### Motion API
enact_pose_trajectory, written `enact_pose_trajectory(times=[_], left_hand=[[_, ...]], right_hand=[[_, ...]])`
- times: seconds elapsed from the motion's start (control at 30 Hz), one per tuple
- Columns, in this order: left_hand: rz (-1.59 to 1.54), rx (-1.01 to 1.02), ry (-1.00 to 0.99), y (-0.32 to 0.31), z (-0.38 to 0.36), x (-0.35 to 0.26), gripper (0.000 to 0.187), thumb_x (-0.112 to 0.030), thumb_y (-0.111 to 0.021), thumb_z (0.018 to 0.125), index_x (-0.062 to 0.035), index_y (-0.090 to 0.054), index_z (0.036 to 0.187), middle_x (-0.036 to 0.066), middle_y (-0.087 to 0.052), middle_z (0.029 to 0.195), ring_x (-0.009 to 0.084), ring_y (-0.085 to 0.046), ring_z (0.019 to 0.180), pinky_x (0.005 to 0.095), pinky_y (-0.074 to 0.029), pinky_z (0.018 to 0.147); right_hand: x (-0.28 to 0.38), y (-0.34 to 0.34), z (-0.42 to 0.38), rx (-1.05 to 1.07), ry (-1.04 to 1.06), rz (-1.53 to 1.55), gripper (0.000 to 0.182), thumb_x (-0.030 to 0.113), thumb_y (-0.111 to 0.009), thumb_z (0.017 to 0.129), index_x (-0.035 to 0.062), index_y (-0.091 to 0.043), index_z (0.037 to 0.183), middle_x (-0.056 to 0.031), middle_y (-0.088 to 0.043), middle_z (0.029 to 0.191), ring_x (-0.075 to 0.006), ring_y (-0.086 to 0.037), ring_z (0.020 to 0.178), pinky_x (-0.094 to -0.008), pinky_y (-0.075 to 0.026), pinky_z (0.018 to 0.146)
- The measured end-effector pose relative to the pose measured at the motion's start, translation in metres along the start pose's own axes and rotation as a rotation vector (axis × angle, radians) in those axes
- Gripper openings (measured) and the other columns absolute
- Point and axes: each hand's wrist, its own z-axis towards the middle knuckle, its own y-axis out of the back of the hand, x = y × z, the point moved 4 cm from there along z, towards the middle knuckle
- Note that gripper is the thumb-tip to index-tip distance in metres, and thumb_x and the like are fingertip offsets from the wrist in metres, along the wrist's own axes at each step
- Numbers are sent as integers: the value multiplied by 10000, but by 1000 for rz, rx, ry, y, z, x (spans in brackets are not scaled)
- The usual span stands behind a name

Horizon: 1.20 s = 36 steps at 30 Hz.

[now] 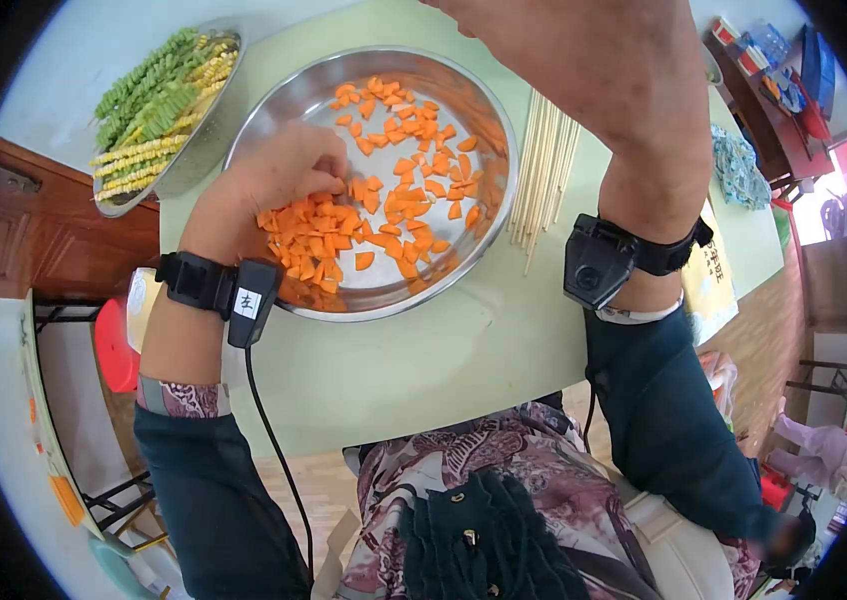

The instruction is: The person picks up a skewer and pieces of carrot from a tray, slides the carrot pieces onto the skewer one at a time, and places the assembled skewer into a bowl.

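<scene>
My left hand [302, 165] is inside a wide steel bowl [384, 312], over its left side. Its fingers are curled, with the fingertips at the cut carrot pieces [319, 235]; they appear closed on a piece, though the grip is partly hidden. Carrot lies heaped below that hand and scattered across the bowl's floor. My right hand [534, 25] reaches past the far side of the bowl at the top edge of the view. Its fingers are cut off by the frame, so what they hold does not show. Thin wooden skewers [544, 170] lie beside the bowl, below my right forearm.
At the far left, a metal colander [214, 130] holds threaded green and yellow pieces [159, 110]. A yellow printed packet [709, 270] lies on the pale green table [424, 370] at right, near a bluish mesh cloth [739, 170]. A red stool [116, 345] stands at left.
</scene>
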Motion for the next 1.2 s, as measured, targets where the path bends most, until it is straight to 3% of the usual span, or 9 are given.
enact_pose_trajectory(times=[0.1,0.2,0.27,0.37,0.47,0.77,0.87,1.0,1.2], left_hand=[[-167,-75,179,6,-5,12,132,24,-632,717,-19,-638,841,110,-635,905,272,-599,819,343,-490,718],[120,-277,89,13,-2,17,204,28,-614,733,-53,-661,914,120,-637,1014,280,-610,899,344,-495,758],[77,-462,-202,14,-3,0,244,13,-613,758,-71,-662,981,125,-600,1143,284,-615,939,354,-501,777],[-48,-325,-419,0,6,-21,406,120,-548,722,-49,-629,1082,102,-572,1169,256,-560,1050,305,-489,786],[-117,-85,-354,-21,8,-38,387,115,-562,739,-48,-628,1083,103,-579,1107,256,-566,1022,320,-485,812],[-82,-97,-212,-10,8,-32,187,76,-638,710,-4,-600,875,74,-554,849,261,-557,844,328,-465,739],[-98,-186,-290,-9,9,-26,143,41,-665,702,-8,-619,828,92,-564,751,260,-566,723,344,-455,653],[-336,-156,-149,-9,6,-14,107,-15,-688,725,-6,-621,808,91,-578,727,240,-554,667,334,-448,626],[-122,-197,-269,-7,10,-29,117,-69,-688,752,6,-616,807,86,-597,684,178,-560,627,295,-439,562]], right_hand=[[1,0,1,4,7,25,121,63,-672,777,-45,-666,833,-170,-613,589,-230,-588,480,-303,-448,484],[-3,0,-1,15,-48,84,127,69,-670,777,-48,-662,825,-169,-608,585,-234,-581,473,-304,-447,485],[-3,-1,-1,21,-22,21,127,70,-670,776,-50,-660,818,-168,-605,581,-235,-577,468,-304,-446,483],[-5,-1,1,30,-35,54,115,63,-669,771,-47,-656,802,-163,-601,573,-231,-574,464,-304,-444,481],[-10,2,3,94,-113,202,115,61,-669,768,-50,-637,768,-161,-580,555,-247,-562,459,-310,-438,475],[2,-4,-1,68,-7,-33,147,75,-653,793,-55,-593,761,-191,-565,600,-289,-572,535,-342,-449,527],[-1,-5,0,176,-57,33,160,79,-645,802,-52,-578,738,-181,-555,584,-283,-567,527,-352,-450,532],[-7,-15,-2,98,27,-27,179,83,-640,809,-38,-562,702,-171,-532,555,-260,-543,497,-366,-433,506],[-4,-8,-2,147,67,24,195,85,-637,812,-27,-544,683,-160,-512,538,-248,-515,473,-367,-417,484]])
